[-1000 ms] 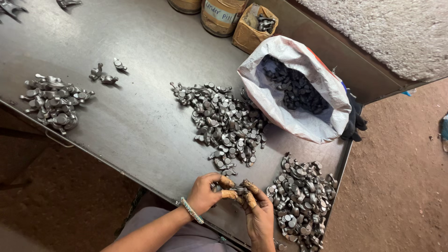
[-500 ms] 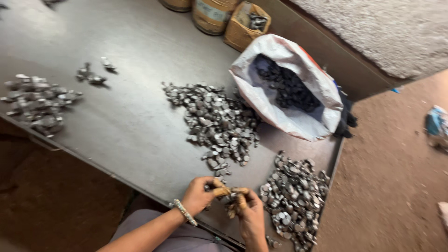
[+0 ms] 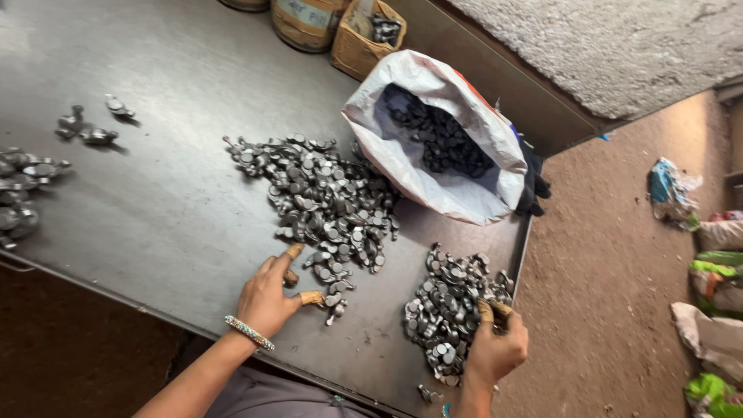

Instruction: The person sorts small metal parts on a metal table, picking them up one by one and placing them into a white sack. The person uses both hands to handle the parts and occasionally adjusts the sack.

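I read this as the sorting step: small grey metal pieces, each with a round cap-like head, are being moved from one heap to another on the metal desk. My left hand lies palm down at the near edge of the central pile of metal pieces, its taped fingers spread and open, touching the loose pieces that trail from the pile toward the near edge of the desk; it grips nothing that I can see. My right hand is at the near right corner of the desk, over the edge of the smaller pile of metal pieces, its fingers curled in; I cannot tell whether they close on a piece, because the fist hides the fingertips. A white woven sack lies open by the right edge, part full of darker pieces. At the left edge sits another heap, with a few stray pieces well apart from it. In my judgement the next move calls for the left fingers to pinch one piece from the trailing fringe without dragging its neighbours, while the right hand lets go over the smaller pile.
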`<control>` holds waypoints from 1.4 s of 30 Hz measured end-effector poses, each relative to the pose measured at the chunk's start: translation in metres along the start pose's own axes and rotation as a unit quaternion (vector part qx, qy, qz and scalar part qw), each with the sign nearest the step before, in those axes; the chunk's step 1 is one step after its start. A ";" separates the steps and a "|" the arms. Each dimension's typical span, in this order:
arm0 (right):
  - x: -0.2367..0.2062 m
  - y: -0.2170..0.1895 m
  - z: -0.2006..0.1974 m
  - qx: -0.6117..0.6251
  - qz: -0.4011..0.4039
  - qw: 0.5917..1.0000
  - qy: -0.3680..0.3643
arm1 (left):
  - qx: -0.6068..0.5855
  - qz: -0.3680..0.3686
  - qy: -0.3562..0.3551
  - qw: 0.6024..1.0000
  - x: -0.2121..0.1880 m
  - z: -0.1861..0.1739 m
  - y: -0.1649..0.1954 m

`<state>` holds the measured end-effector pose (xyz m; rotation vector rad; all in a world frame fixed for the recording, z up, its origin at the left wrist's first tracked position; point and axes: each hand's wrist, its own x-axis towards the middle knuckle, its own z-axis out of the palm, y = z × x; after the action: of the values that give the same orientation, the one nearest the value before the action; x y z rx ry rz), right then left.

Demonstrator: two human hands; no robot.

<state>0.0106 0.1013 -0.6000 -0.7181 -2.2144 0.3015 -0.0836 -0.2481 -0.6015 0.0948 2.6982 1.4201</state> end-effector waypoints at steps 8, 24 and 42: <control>-0.035 -0.069 0.009 0.116 -0.107 0.980 -0.121 | 0.010 -0.016 -0.063 0.998 0.001 -0.010 0.011; -0.099 -0.067 0.041 0.405 0.115 0.821 -0.387 | -0.005 0.018 -0.078 0.997 -0.007 -0.007 0.016; -0.024 0.055 -0.002 0.302 0.198 0.927 -0.104 | -0.010 0.000 -0.077 0.997 -0.014 0.025 0.008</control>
<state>0.0467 0.1318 -0.6368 -0.7978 -1.9742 1.2509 -0.0670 -0.2245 -0.6078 0.1944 2.5592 1.3784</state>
